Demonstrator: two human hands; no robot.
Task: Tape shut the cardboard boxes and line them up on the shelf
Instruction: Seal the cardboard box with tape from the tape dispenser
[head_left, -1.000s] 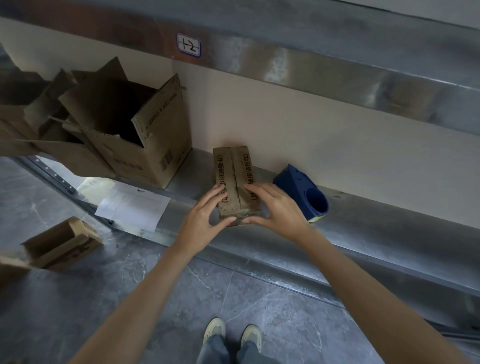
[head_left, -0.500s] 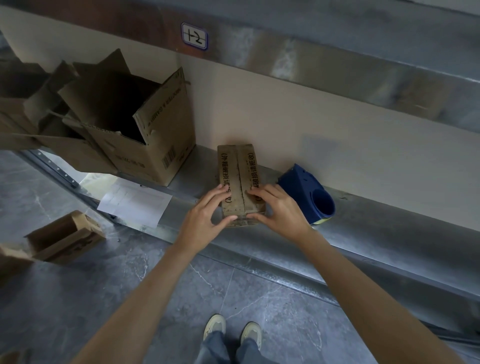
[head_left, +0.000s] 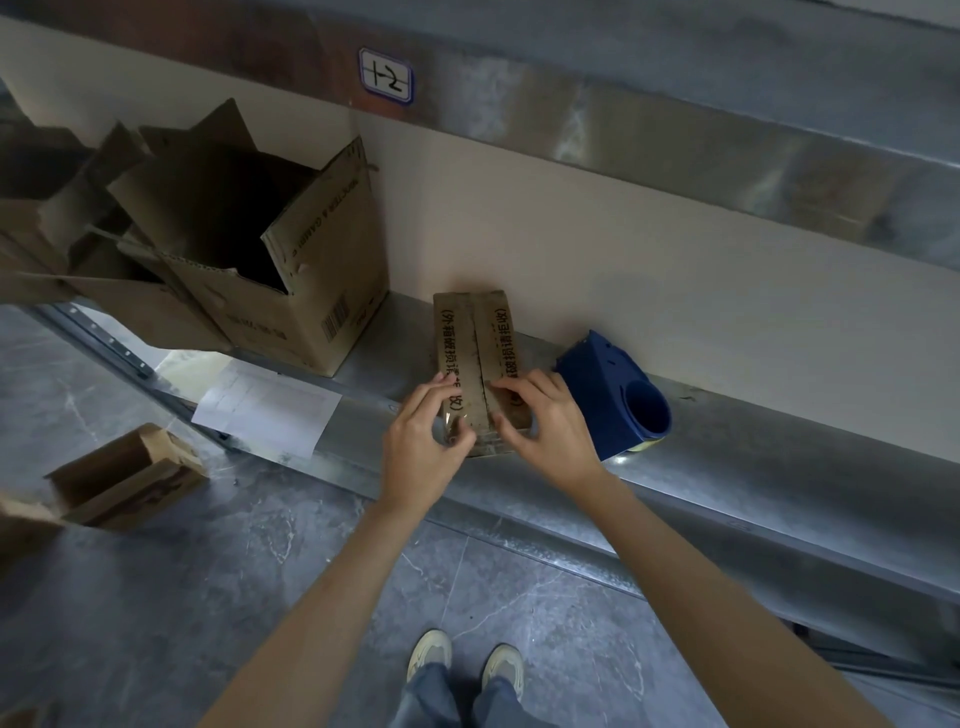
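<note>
While lying lengthwise on the shelf (head_left: 779, 467), gripped at the near end from both sides: the small box (head_left: 475, 338). Held on its left flap by the left hand (head_left: 423, 436), bent fingers on top, thumb tucked against the front end. Held on its right flap by the right hand (head_left: 545, 431) the same way, fingers curved over the top, thumb low at the front. Placed with the near end at the shelf's front edge and the far end toward the back wall; cannot tell whether touching the wall. Flaps down, seam running front to back, black print along each flap. Shiny clear tape (head_left: 451, 427) showing at the near end, by the left fingers.

Just right of the box, lying on the shelf by the back wall: a blue tape dispenser (head_left: 613, 395). Toward the shelf's left end: a big open box (head_left: 311, 291), flaps up, with more open cardboard beyond it. Hanging over the front edge between the two boxes: a white sheet of paper (head_left: 267, 408). Down on the floor (head_left: 156, 597), left of the arms: another open box (head_left: 130, 475).
</note>
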